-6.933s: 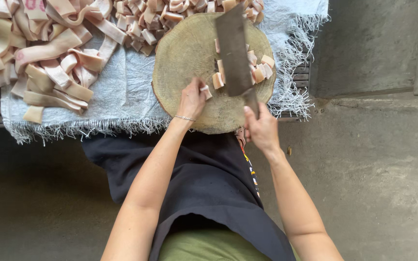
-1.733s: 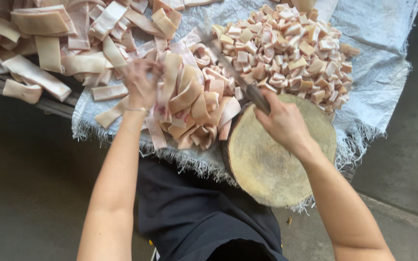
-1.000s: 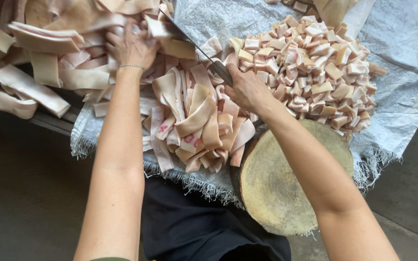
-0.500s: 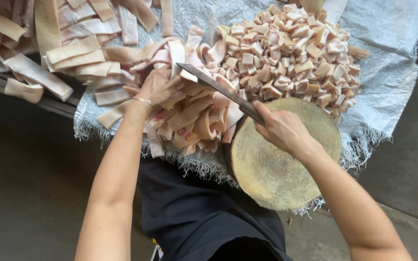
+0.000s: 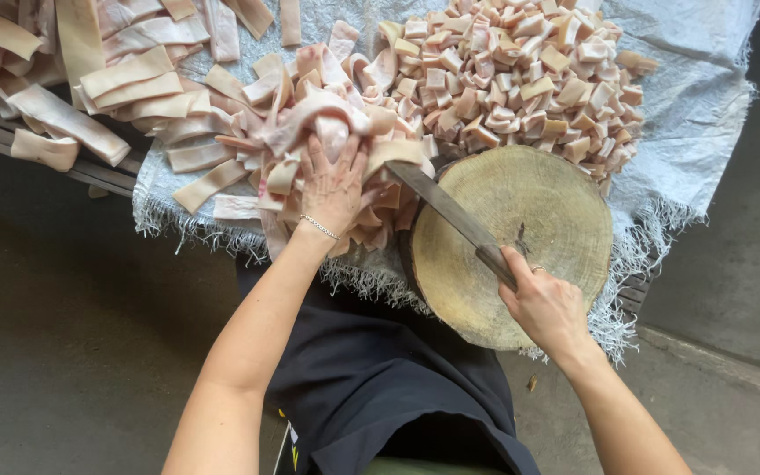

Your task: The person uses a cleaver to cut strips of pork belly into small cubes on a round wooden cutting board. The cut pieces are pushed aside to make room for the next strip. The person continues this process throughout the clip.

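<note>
My left hand (image 5: 334,183) lies flat, fingers spread, on a heap of pale pink meat strips (image 5: 310,123) just left of the round wooden chopping block (image 5: 538,202). In my right hand (image 5: 545,303) is the handle of a long knife (image 5: 446,207). Its blade slants up and left across the block's edge, with the tip against the strip heap. The block's top is bare. Behind it lies a pile of small cut meat cubes (image 5: 521,75).
A frayed pale blue woven sheet (image 5: 697,97) covers the low bench under the meat. More long strips (image 5: 72,79) lie at the far left. Grey concrete floor (image 5: 54,352) surrounds the bench; my dark apron (image 5: 371,387) is below.
The strip heap has been drawn closer to the block. My left hand now presses on top of it, and the knife has swung down so its blade lies across the block's left edge.
</note>
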